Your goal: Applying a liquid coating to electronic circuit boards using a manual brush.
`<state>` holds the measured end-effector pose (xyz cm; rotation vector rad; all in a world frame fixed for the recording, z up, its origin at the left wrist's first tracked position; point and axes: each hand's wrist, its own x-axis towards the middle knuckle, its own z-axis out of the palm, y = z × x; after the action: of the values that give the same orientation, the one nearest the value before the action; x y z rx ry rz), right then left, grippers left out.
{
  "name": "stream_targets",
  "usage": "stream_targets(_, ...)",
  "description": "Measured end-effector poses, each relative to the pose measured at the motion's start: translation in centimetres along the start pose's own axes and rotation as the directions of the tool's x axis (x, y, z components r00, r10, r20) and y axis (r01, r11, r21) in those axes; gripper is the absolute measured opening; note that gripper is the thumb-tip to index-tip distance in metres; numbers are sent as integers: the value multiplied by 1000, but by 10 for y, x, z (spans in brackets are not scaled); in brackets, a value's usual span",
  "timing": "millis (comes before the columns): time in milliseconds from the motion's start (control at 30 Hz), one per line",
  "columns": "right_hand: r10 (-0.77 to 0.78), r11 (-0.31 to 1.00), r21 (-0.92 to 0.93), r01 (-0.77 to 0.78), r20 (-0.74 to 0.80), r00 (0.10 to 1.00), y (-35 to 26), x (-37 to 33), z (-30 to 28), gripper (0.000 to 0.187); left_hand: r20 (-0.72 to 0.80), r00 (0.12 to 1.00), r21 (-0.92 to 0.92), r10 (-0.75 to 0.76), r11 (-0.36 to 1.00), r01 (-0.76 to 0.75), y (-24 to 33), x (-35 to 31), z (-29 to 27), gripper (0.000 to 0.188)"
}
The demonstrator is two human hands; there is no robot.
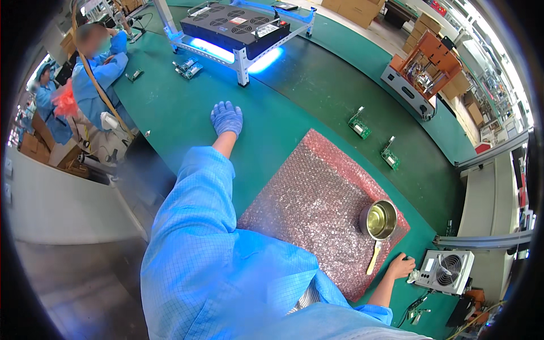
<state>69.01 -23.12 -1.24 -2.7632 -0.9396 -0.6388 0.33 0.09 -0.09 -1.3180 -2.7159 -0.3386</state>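
Note:
My left hand (228, 119), in a blue glove, rests flat on the green bench top with its fingers stretched out and holds nothing. At the lower right my bare right hand (401, 267) is closed, and what is in its fingers is too small to make out. It is beside a white box with a round fan grille (450, 271). Left of that hand lies a sheet of pink bubble wrap (306, 198). A small metal saucepan (380, 219) with yellowish liquid stands on its right part, the handle toward me.
A black fan unit (235, 25) on a white frame glows blue underneath at the back. Green circuit boards (359, 128) lie on a dark strip beyond the wrap. An orange and white machine (425, 76) stands far right. A person in blue (99, 76) sits at the far left.

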Motion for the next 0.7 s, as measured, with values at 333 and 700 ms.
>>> stream_targets(333, -25, 999, -41, 24, -38, 999, 5, -1, 11, 30, 11, 1000, 22, -6, 1000, 5, 0, -3, 1, 52)
stream_targets(700, -11, 999, -42, 11, 4, 1000, -6, 3, -16, 33, 26, 1000, -5, -9, 1000, 9, -1, 6, -3, 51)
